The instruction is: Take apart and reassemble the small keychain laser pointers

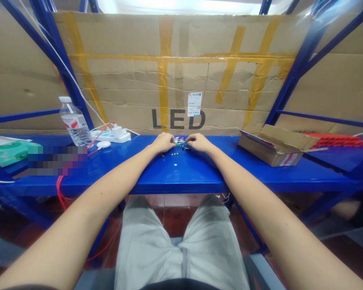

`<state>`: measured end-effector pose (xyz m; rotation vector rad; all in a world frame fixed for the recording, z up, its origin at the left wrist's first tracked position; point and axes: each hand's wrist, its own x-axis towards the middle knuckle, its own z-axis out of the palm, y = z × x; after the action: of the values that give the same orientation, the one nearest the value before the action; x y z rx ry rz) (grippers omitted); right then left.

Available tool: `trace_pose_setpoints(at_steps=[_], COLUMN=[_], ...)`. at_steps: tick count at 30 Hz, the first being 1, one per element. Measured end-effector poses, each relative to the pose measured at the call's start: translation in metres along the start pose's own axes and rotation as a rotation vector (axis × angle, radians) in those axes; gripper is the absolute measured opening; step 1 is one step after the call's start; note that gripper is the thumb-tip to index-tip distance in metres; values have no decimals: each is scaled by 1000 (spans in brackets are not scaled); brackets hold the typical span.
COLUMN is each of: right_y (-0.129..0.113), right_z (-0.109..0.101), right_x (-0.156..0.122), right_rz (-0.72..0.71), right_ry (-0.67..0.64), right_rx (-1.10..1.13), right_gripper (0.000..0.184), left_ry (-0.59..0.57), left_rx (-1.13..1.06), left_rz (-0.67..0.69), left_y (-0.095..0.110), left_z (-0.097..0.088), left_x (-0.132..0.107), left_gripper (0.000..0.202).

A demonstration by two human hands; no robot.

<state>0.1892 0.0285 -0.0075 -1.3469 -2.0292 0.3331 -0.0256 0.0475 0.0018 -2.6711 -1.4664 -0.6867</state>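
Observation:
At the far side of the blue table [199, 173], several small shiny pieces [179, 140], purple and green, lie in a tight row between my two hands. My left hand [164, 141] has its fingers curled against the left end of the row. My right hand [198, 142] is bent with its fingertips together at the right end. What each fingertip pinches is too small to make out. A small black piece [186, 148] lies under the right fingers. Nearer me are a few small silvery discs [174, 154] and a single pale disc [175, 164]. A tiny dark piece [163, 155] is beside my left wrist.
To the right stands an open cardboard box [269, 151], with red material [332, 139] behind it. At left are a water bottle [75, 125], a white power strip [116, 135], red cables [60, 189] and a green packet [15, 151]. A large cardboard sheet [124, 92] rises behind the table.

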Motion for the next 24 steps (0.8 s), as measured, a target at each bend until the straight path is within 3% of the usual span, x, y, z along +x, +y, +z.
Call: trace_pose_setpoints(at_steps=[5, 8, 12, 20, 24], right_y=[-3, -10, -16, -17, -18], right_z=[-1, -4, -5, -7, -8], right_x=[1, -3, -8, -9, -11], right_rz=[-106, -138, -9, 85, 54], right_ry=[44, -52, -162, -204, -230], right_rx=[282, 494, 694, 803, 741], right_gripper=[40, 31, 15, 27, 28], left_ry=[175, 210, 199, 151, 147], left_rx=[-224, -298, -302, -155, -80], left_rz=[145, 245, 342, 300, 274], left_y=[10, 18, 25, 26, 27], left_z=[-8, -11, -10, -9, -9], left_x=[-5, -9, -11, -11, -13], left_gripper=[12, 16, 20, 16, 16])
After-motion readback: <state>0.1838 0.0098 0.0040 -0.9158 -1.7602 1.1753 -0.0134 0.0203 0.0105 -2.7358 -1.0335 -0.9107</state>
